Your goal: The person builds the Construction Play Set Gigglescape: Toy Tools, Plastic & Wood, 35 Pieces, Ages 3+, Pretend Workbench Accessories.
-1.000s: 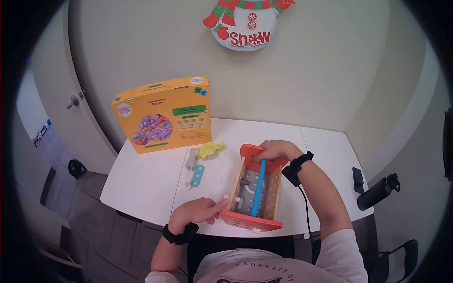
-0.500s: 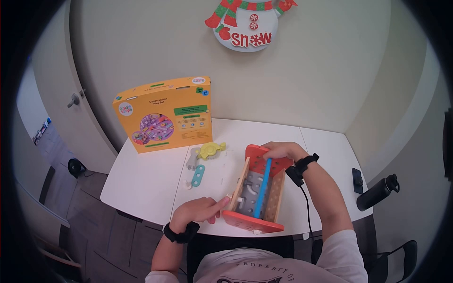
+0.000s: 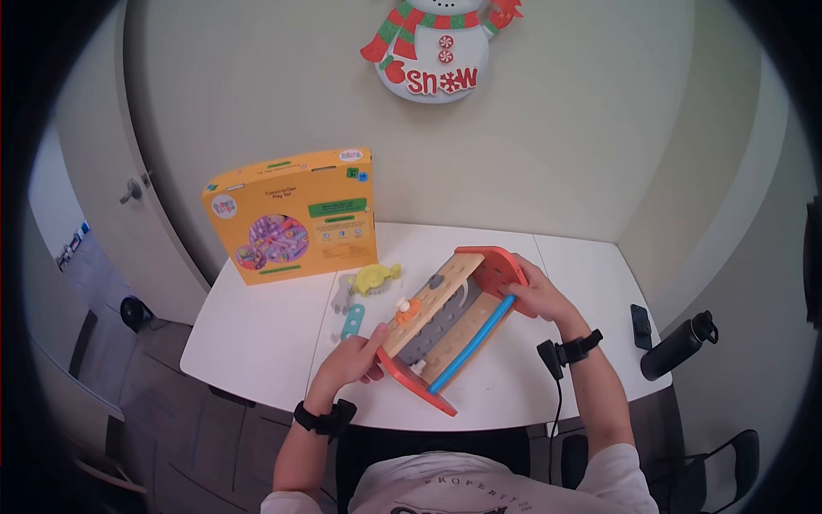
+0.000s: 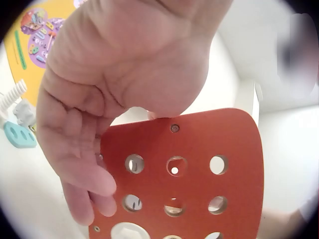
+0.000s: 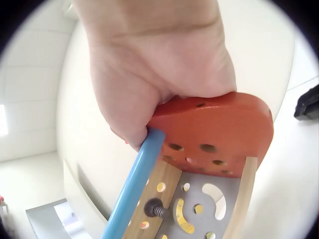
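Note:
A toy toolbox [image 3: 445, 295] stands at an angle over the table, with red end panels, drilled wooden sides, a grey base and a blue handle bar [image 3: 471, 344]. My left hand [image 3: 349, 361] grips its near left corner, fingers curled along the outside of the red end panel [image 4: 194, 142]. At the far end, my right hand [image 3: 545, 297] holds the other red panel [image 5: 219, 129], its thumb beside the bar's end. An orange piece [image 3: 411, 313] with a white bolt sits on the left wooden side, near a grey knob [image 3: 436, 281].
Left of the toolbox lie a yellow toy piece [image 3: 375, 278], a grey piece [image 3: 342, 295] and a teal holed strip [image 3: 353, 320]. Behind them stands a yellow box [image 3: 300, 223]. A phone [image 3: 640, 327] and a black bottle [image 3: 679, 346] are at the table's right edge.
The toolbox has turned clockwise and tilted, bringing the outer left side with the orange piece into sight. My right hand has shifted right and closer; my left hand now grips the near corner.

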`<state>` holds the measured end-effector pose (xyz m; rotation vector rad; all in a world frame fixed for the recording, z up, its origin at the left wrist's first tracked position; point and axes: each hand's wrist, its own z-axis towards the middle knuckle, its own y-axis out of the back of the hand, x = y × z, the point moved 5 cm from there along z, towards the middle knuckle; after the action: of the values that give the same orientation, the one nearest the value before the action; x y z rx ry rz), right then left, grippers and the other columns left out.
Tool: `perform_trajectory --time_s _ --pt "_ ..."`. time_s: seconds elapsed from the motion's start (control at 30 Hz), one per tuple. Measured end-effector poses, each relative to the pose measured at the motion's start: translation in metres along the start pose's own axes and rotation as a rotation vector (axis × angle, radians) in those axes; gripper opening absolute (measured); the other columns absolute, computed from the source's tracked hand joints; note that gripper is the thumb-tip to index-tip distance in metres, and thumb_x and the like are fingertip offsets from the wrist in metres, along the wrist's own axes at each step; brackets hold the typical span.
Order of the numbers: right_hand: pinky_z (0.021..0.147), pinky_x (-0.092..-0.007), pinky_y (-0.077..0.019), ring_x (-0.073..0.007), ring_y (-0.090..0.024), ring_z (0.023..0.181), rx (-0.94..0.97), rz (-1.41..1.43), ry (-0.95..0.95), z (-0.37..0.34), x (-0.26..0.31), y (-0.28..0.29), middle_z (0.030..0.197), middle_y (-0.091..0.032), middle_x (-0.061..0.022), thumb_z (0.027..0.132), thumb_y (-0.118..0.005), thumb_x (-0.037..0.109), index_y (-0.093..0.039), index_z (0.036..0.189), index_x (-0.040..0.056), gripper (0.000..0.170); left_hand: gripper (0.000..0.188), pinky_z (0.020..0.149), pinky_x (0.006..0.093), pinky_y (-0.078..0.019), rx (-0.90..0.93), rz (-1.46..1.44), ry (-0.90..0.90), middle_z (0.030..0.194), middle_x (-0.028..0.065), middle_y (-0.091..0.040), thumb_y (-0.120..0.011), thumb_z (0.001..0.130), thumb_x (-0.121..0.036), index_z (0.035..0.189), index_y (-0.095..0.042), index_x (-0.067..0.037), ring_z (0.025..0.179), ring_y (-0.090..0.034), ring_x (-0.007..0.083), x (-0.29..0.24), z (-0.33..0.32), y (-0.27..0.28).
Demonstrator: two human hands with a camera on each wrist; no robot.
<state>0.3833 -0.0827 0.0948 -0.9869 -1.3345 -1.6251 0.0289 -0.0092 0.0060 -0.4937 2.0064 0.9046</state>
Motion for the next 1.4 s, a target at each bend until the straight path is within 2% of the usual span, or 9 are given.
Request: perform_trajectory --time_s 0.07,0.27,0.4,0.53,0.73,0.87,1.03,1.17,1.4 --pt "0.104 -0.0343 -0.0499 -0.0199 -0.063 0.12 -0.055 0.013 0.02 -0.012 0.001 -0.005 0.129 -0.066 -0.0104 0.094 -0.067 0.008 -0.055 0.142 0.0043 0.05 0.093 0.066 0.0338 -0.063 -0.014 -0.178 -0.015 0.08 0.0184 -0.075 -0.035 0.104 -0.075 0.104 -0.073 0.01 0.073 -0.076 0.0258 0.007 0.006 -0.001" --pt "0.101 -0.0359 -0.0511 -0.0179 -0.062 0.116 -0.169 -0.026 0.078 -0.043 -0.006 -0.015 0.123 -0.067 -0.008 0.099 -0.073 0.018 -0.055 0.138 0.0053 0.045 0.079 0.077 0.0382 -0.0649 0.008 -0.348 -0.155 0.119 0.0186 -0.072 -0.036 0.109 -0.064 0.136 -0.06 0.006 0.096 -0.075 0.0267 0.014 0.019 -0.007" --pt "0.097 -0.0338 -0.0516 -0.0161 -0.061 0.115 -0.106 -0.035 -0.046 -0.062 -0.004 -0.017 0.116 -0.066 -0.006 0.1 -0.074 0.021 -0.056 0.133 0.0058 0.04 0.075 0.076 0.0361 -0.064 -0.072 -0.337 -0.168 0.117 0.0165 -0.071 -0.038 0.11 -0.062 0.14 -0.055 0.005 0.098 -0.074 0.0232 0.011 0.015 -0.009" --pt "0.092 -0.0326 -0.0522 -0.0143 -0.061 0.112 -0.081 0.092 0.056 -0.07 -0.017 -0.014 0.114 -0.064 -0.0049 0.101 -0.073 0.031 -0.054 0.131 0.0073 0.043 0.073 0.074 0.0338 -0.0628 -0.093 -0.342 -0.187 0.115 0.0152 -0.07 -0.039 0.11 -0.06 0.139 -0.054 0.005 0.095 -0.073 0.0201 0.007 0.013 -0.007" --pt "0.091 -0.0349 -0.0537 -0.0135 -0.059 0.113 -0.098 0.304 -0.056 -0.078 -0.045 -0.008 0.119 -0.06 -0.0033 0.107 -0.049 0.062 -0.057 0.125 0.0113 0.054 0.071 0.074 0.0345 -0.0635 -0.122 -0.295 -0.186 0.107 0.0188 -0.071 -0.042 0.109 -0.058 0.128 -0.057 0.008 0.09 -0.075 0.0236 0.0 0.008 -0.01" --pt "0.09 -0.035 -0.0538 -0.0111 -0.057 0.109 -0.122 0.279 -0.135 -0.083 -0.048 -0.009 0.113 -0.058 0.0 0.11 -0.043 0.058 -0.057 0.115 0.014 0.046 0.069 0.073 0.0351 -0.0633 -0.128 -0.276 -0.207 0.1 0.0208 -0.072 -0.044 0.109 -0.058 0.119 -0.06 0.009 0.087 -0.076 0.0255 -0.002 0.004 -0.01" --pt "0.088 -0.0349 -0.0535 -0.0081 -0.055 0.103 -0.092 0.341 -0.196 -0.088 -0.06 -0.011 0.107 -0.055 0.0029 0.112 -0.046 0.05 -0.054 0.108 0.0164 0.035 0.071 0.075 0.0333 -0.0617 -0.111 -0.272 -0.202 0.104 0.0197 -0.074 -0.046 0.108 -0.057 0.128 -0.062 0.008 0.087 -0.075 0.0241 -0.001 0.005 -0.01" --pt "0.087 -0.0351 -0.0534 -0.0077 -0.053 0.102 -0.107 0.34 -0.225 -0.091 -0.075 -0.014 0.107 -0.055 0.0028 0.112 -0.046 0.051 -0.054 0.107 0.0164 0.036 0.073 0.075 0.0315 -0.0608 -0.125 -0.241 -0.206 0.107 0.0189 -0.075 -0.047 0.108 -0.058 0.139 -0.06 0.008 0.088 -0.075 0.0229 -0.002 0.003 -0.01" --pt "0.092 -0.041 -0.0563 -0.0123 -0.058 0.112 -0.142 0.359 -0.322 -0.09 -0.081 -0.014 0.118 -0.059 -0.0022 0.111 -0.04 0.056 -0.057 0.119 0.0123 0.048 0.071 0.075 0.0312 -0.0607 -0.14 -0.176 -0.186 0.098 0.0169 -0.075 -0.049 0.108 -0.056 0.132 -0.064 0.009 0.082 -0.074 0.0204 -0.014 -0.008 -0.005"
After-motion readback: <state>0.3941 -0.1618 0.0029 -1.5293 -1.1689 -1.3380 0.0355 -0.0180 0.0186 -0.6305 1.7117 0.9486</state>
